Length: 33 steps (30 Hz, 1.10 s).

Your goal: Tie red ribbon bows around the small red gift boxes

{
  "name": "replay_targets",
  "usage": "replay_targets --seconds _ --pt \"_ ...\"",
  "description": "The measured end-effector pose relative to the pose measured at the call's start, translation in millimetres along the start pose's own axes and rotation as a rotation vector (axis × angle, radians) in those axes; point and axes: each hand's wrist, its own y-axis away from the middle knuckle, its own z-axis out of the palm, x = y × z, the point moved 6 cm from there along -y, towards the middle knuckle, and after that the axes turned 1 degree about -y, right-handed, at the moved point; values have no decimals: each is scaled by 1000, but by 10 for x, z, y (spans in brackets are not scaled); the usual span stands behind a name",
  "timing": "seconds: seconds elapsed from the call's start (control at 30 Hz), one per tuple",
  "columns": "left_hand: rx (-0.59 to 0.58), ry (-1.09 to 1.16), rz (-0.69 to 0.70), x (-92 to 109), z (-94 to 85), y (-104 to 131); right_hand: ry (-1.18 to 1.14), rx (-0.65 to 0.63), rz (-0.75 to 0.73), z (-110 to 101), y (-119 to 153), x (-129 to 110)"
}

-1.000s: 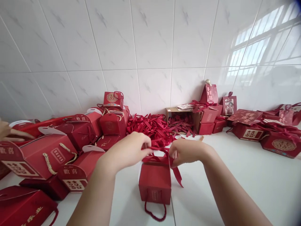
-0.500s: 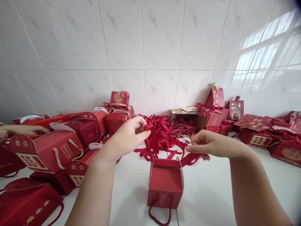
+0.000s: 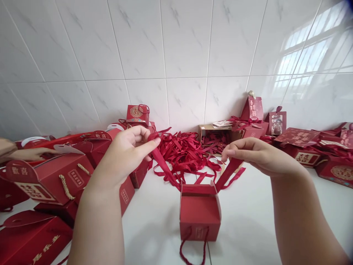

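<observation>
A glossy white table (image 3: 248, 224) is backed by a marbled tile wall (image 3: 187, 44), with a window reflected at upper right. Stacked red boxes (image 3: 51, 180) are lined up at left, where a co-worker's hand (image 3: 35, 154) is seen; more gift boxes (image 3: 306, 156) are grouped at right, and a ribbon heap (image 3: 182, 151) is piled at the back.

And the hands, bunched together over the box a second ago, are now spread wide! The red ribbon (image 3: 165, 167) is pinched firmly between thumb and fingers by the left hand (image 3: 131, 154), and its other end likewise by the right hand (image 3: 252, 156), drawn into a V.

The small red box (image 3: 200, 209) is stood upright at front centre, pale-edged flaps raised, its dark cord handle (image 3: 180, 250) drooped onto the tabletop.
</observation>
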Motion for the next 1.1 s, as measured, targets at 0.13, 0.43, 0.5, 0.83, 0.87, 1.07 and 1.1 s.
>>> replay_targets --seconds 0.13,0.43,0.5,0.83,0.87,1.07,1.1 --pt "-261 -343 -56 -166 187 -5 -245 -1 25 -34 4 20" --pt "-190 -148 122 45 311 11 -585 149 -108 -165 13 -5" --pt "-179 -45 116 77 299 16 -585 127 -136 -115 4 -32" --pt "-68 222 119 45 223 -15 -522 243 -297 -51 -77 -111" --pt "-58 235 131 51 216 -16 -515 280 -299 -50 -77 -111" --pt "49 167 166 44 151 -36 -542 420 -245 10 -116 -57" --pt "59 159 162 39 145 -41 -569 442 -238 11 -127 -41"
